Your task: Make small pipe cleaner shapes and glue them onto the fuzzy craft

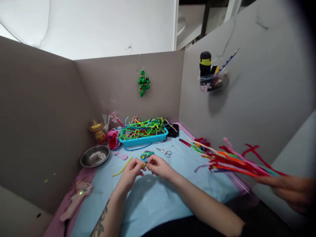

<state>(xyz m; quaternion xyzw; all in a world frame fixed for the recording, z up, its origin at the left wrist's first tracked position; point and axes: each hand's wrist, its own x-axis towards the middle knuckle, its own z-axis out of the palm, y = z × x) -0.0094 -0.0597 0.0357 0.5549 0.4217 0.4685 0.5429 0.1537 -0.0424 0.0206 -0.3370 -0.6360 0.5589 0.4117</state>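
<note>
Over the blue table cover, my left hand [134, 169] and my right hand [158, 166] meet with their fingers pinched. Between the fingertips is a small yellow piece [144, 165], mostly hidden by the fingers. Just beyond them lies a teal and multicoloured fuzzy piece [146, 154]. A yellow pipe cleaner [122, 167] rests beside my left hand. Small scissors [165, 152] lie behind my right hand. Farther back, a blue tray [144, 141] is heaped with green, red and other coloured pipe cleaners.
At the right, another person's hand [286, 189] holds a bundle of pipe cleaners [237, 161]. On the left are a metal bowl [94, 156] and a pink glue gun [77, 200]. A red cutter [185, 142] lies back right. Grey partitions [130, 82] surround the table.
</note>
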